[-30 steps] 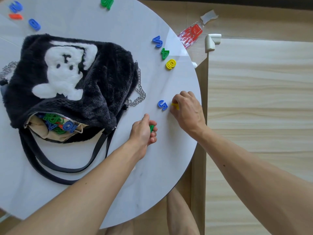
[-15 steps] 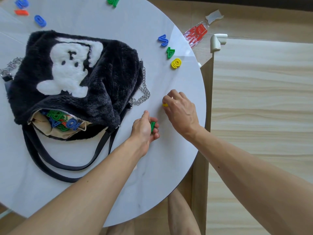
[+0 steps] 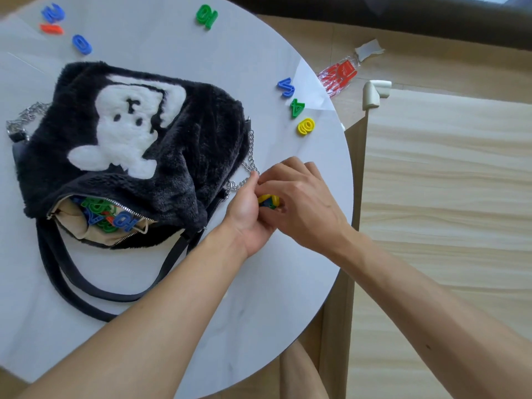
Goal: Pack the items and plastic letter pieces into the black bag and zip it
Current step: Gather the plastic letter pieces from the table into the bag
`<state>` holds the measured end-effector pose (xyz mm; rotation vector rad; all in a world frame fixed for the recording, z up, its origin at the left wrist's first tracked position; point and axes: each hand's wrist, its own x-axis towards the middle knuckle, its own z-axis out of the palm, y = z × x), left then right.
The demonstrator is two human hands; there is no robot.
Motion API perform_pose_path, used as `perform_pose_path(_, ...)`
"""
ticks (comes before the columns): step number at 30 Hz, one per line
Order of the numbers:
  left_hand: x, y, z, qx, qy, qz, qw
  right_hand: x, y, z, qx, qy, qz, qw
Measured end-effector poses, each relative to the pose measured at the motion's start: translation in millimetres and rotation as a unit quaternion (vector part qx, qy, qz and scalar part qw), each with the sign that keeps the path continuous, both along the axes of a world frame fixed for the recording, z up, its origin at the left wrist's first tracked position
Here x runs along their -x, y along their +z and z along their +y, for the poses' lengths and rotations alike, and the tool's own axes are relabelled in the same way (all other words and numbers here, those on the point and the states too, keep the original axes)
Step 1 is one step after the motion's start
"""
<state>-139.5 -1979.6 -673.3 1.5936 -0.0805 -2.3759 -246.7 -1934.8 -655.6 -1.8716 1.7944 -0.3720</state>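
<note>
Step in hand: gathering loose plastic letter pieces for the black bag [image 3: 184, 156]. The left hand [image 3: 247, 217] and right hand [image 3: 302, 205] meet at 3 o'clock of the bag. Both have fingers curled round one cluster of pieces [image 3: 269, 200]. Yellow, blue and green show in it; its count cannot be told. The one bag lies at 9 o'clock on the surface [image 3: 172, 283], its zip [image 3: 129, 214] open toward 7 o'clock, pieces inside. Judged next move: carry the cluster to that mouth, clear of the chain [image 3: 250, 156], and release. Seven loose pieces remain: at 11 o'clock blue 2 [image 3: 53, 12], red piece [image 3: 51, 28], blue 0 [image 3: 82, 44]; at 12 o'clock green 10 [image 3: 206, 16]; at 2 o'clock blue 5 [image 3: 286, 87], green 4 [image 3: 297, 108], yellow piece [image 3: 305, 127].
</note>
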Motion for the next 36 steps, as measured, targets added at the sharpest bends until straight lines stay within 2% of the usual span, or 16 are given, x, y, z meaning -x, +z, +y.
perform_pose_path(2, 3, 1, -8, 0.018, 0.017, -0.026, 0.999, 5, 2, -2, 0.018, -0.013, -0.048, 0.999)
perform_pose_path(5, 4, -1, -20, 0.035, 0.036, -0.034, 0.998, 21, -1, -14, 0.047, -0.150, -0.167, 0.973)
perform_pose_path(7, 3, -3, -26, 0.040, 0.032, -0.029, 0.998, 40, -16, -32, 0.043, -0.253, -0.127, 0.958)
perform_pose_path(9, 2, -5, -27, 0.042, 0.022, -0.028, 0.998, 58, -35, -54, -0.017, -0.305, -0.032, 0.952)
perform_pose_path(12, 3, -7, -27, 0.043, 0.014, -0.021, 0.999, 71, -62, -75, -0.078, -0.291, 0.062, 0.951)
perform_pose_path(15, 5, -8, -29, 0.050, -0.004, -0.005, 0.999, 71, -77, -83, -0.067, -0.265, 0.097, 0.957)
perform_pose_path(21, 9, -8, -36, 0.058, -0.043, -0.012, 0.997, 72, -72, -104, 0.055, -0.259, 0.031, 0.964)
perform_pose_path(25, 13, -7, -42, 0.054, -0.044, -0.017, 0.997, 77, -76, -125, -0.003, -0.229, 0.084, 0.970)
perform_pose_path(28, 14, -5, -45, 0.048, -0.044, -0.017, 0.998, 78, -80, -127, -0.023, -0.207, 0.089, 0.974)
perform_pose_path(36, 12, 0, -52, 0.042, -0.033, -0.029, 0.998, 83, -68, -153, 0.070, -0.235, 0.014, 0.969)
